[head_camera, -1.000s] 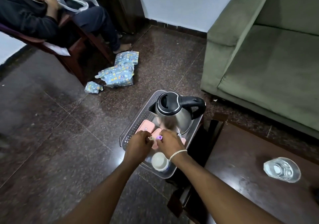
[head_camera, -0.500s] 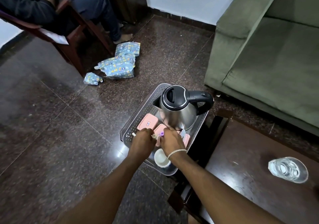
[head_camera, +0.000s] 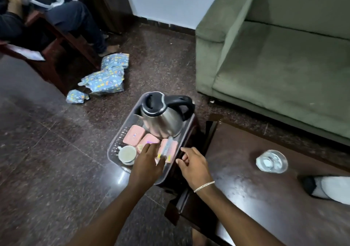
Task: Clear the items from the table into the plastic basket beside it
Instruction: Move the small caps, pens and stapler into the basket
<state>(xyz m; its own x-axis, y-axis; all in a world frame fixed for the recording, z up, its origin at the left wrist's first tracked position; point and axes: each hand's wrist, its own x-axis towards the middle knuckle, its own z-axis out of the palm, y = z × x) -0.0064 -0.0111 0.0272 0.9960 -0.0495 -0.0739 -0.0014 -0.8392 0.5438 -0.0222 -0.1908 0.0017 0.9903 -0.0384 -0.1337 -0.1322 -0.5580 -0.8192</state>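
Note:
A clear plastic basket [head_camera: 113,147] stands on the floor left of the dark wooden table [head_camera: 236,185]. Inside it are a steel kettle with a black lid [head_camera: 161,120], pink soap boxes [head_camera: 133,136], a white cup [head_camera: 127,153] and a thin wrapped item [head_camera: 166,147] lying on a pink box. My left hand [head_camera: 148,165] hovers over the basket's near end, fingers loosely apart, holding nothing. My right hand [head_camera: 193,165] is at the basket's right rim, fingers curled but empty. A glass of water [head_camera: 271,161] stands on the table.
A green sofa [head_camera: 274,56] fills the right back. Blue patterned packets [head_camera: 106,77] lie on the floor beyond the basket. A person sits on a wooden chair [head_camera: 56,42] at the back left. A white and black object [head_camera: 329,188] lies at the table's right edge.
Both hands have let go of the small items and drawn back from the basket's middle toward me. The right hand moved to the right rim. The camera shifted nearer and rightward.

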